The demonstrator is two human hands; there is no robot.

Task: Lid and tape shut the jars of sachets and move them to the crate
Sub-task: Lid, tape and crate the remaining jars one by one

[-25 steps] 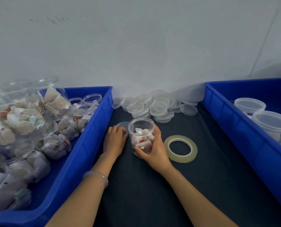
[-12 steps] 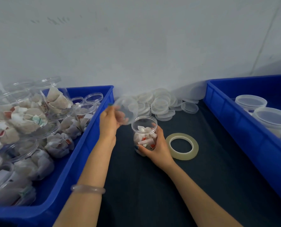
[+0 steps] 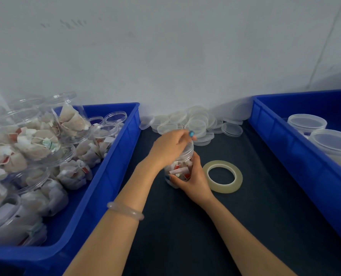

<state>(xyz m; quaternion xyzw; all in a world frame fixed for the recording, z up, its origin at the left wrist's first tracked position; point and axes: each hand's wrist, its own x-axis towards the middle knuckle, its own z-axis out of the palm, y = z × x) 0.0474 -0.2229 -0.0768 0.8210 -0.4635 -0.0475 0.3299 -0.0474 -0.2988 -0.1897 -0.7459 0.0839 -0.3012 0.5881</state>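
A clear jar [image 3: 178,169] of sachets is held upright on the dark mat directly between the two hands, its long axis vertical. It is gripped round its lower body by the right hand [image 3: 192,179], fingers and thumb curled about the wall. A clear lid [image 3: 188,150] is held over its mouth from above by the left hand [image 3: 168,149], fingers bent down round the rim. Whether the lid is fully seated cannot be told. The tape roll [image 3: 222,176] is seen lying flat just beside the right hand, on its outer side, so that hand is judged the nearer for taping. Spare lids [image 3: 198,123] are heaped just beyond the left hand. Unlidded jars [image 3: 104,134] are stacked in a blue crate [image 3: 116,156] outward of the left arm. Lidded jars [image 3: 307,123] are stood in a second blue crate [image 3: 285,152], well out past the right arm.
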